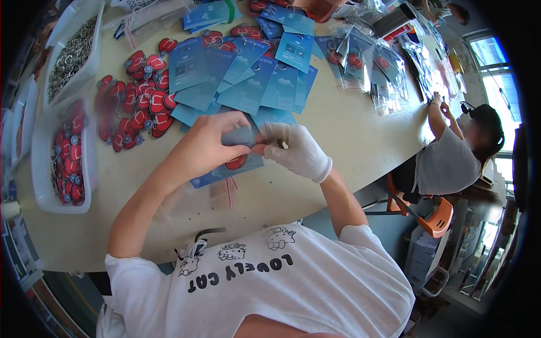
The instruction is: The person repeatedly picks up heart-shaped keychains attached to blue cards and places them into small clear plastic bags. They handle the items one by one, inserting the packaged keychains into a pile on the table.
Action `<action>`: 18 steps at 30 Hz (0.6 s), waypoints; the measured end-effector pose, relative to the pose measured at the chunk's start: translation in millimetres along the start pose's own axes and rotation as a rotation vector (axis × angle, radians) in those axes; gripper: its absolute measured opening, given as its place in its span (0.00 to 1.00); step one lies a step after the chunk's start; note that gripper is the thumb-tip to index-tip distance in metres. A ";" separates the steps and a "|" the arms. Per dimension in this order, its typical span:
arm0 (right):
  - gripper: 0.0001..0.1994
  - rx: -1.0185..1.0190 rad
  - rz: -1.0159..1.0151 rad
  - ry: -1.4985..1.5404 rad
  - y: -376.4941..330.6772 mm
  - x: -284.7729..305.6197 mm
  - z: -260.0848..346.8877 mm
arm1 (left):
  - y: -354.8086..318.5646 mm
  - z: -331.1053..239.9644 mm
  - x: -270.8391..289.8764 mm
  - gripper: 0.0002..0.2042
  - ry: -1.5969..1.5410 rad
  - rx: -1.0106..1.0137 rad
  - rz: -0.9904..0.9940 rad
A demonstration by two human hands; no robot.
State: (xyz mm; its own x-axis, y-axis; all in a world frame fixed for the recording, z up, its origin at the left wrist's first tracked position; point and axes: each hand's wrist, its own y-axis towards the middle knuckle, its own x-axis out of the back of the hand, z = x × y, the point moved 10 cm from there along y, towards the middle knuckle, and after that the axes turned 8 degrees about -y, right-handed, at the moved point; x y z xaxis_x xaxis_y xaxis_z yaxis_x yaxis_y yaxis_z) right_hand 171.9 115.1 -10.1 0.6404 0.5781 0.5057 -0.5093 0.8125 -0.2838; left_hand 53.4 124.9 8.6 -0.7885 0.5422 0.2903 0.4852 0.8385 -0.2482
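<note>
My bare left hand (211, 141) is closed around a small grey-blue piece (239, 137) whose exact kind I cannot make out. Close against it, my right hand (296, 151), in a white glove with bare fingertips, is pinched together. What sits between those fingertips is too small and blurred to tell. Just below both hands lies a blue card (209, 179), and a red charm (236, 162) shows on it, partly covered by my fingers. A clear plastic bag (189, 200) with a red line rests nearer to me.
Blue cards (248, 84) spread beyond my hands. Red charms (143, 104) are heaped to their left, beside a white bin (39, 183) of charms and another of metal rings (73, 56). Bagged cards (355, 62) lie at the far right. A co-worker (451, 163) sits along the right edge.
</note>
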 end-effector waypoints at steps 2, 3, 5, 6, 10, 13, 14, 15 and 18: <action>0.11 0.011 -0.259 0.283 -9.5 34.6 -18.9 | 0.1 -40.0 12.0 0.20 0.108 -0.295 -0.216; 0.11 0.019 -0.385 0.424 -19.2 54.8 -31.7 | -6.5 -57.5 19.2 0.21 0.159 -0.443 -0.326; 0.10 -0.023 -0.720 0.339 -46.7 127.0 -67.3 | -18.6 -85.8 43.1 0.21 0.249 -0.659 -0.539; 0.10 -0.027 -0.864 0.367 -60.7 162.9 -98.3 | -27.5 -97.3 51.4 0.22 0.286 -0.772 -0.640; 0.12 -0.024 -1.146 0.674 -63.1 218.6 -157.9 | -22.8 -78.3 60.2 0.17 0.252 -0.681 -0.619; 0.15 -0.401 -0.713 0.085 -31.0 185.9 -151.6 | -17.1 -58.1 43.5 0.14 0.184 -0.617 -0.491; 0.19 -0.420 -0.600 -0.003 -12.9 172.1 -133.2 | -17.3 -56.8 39.2 0.11 0.173 -0.613 -0.496; 0.24 -0.361 -0.623 -0.086 8.6 170.9 -115.5 | -14.1 -52.9 35.2 0.10 0.158 -0.598 -0.469; 0.31 -0.408 -0.658 -0.364 67.4 181.5 -105.0 | -7.8 -49.6 22.8 0.08 0.063 -0.570 -0.388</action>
State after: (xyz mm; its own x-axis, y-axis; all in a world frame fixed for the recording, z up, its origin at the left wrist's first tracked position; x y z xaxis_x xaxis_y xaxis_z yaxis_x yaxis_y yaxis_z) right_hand 314.1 282.7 -22.9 0.4727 -0.0243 0.8809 0.1931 0.9782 -0.0766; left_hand 50.3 133.5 63.1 -0.9302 0.1850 0.3171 0.3090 0.8610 0.4039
